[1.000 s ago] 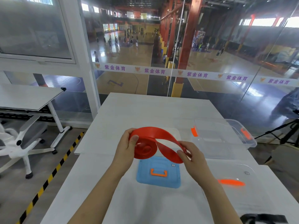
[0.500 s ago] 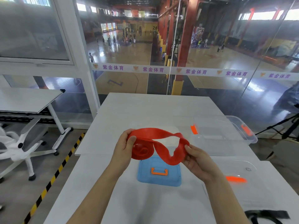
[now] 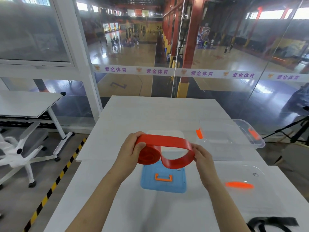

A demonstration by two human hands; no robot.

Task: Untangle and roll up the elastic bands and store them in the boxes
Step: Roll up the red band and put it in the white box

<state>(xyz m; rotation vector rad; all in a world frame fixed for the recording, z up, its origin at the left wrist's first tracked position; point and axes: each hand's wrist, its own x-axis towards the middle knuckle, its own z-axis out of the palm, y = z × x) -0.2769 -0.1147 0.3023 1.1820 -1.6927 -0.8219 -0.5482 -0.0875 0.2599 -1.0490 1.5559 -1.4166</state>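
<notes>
Above the white table (image 3: 158, 113), over a blue lid (image 3: 163, 181), a red elastic band (image 3: 165, 142) is held in the air between both hands. Its coiled part is gripped by the left hand (image 3: 130, 152), with the thumb pressed on the roll and the fingers curled over the top. The loose loop is pinched at its far bend by the right hand (image 3: 203, 158), whose fingers are closed on the strip. Roughly half the band is judged to be wound. The main risk lies in the coil: it is secured only by thumb and finger pressure, and if that is eased while the grip is shifted for another turn, the springy layers could be released and the roll undone. A twist could be wound in if the loop is not fed flat, or the layers pushed sideways if the strip is drawn off line. A clear box (image 3: 242, 125) is set well apart at the right, so the finished roll could be sprung open on the way there. A black band (image 3: 274, 223) is seen at the near right edge, not yet rolled.
</notes>
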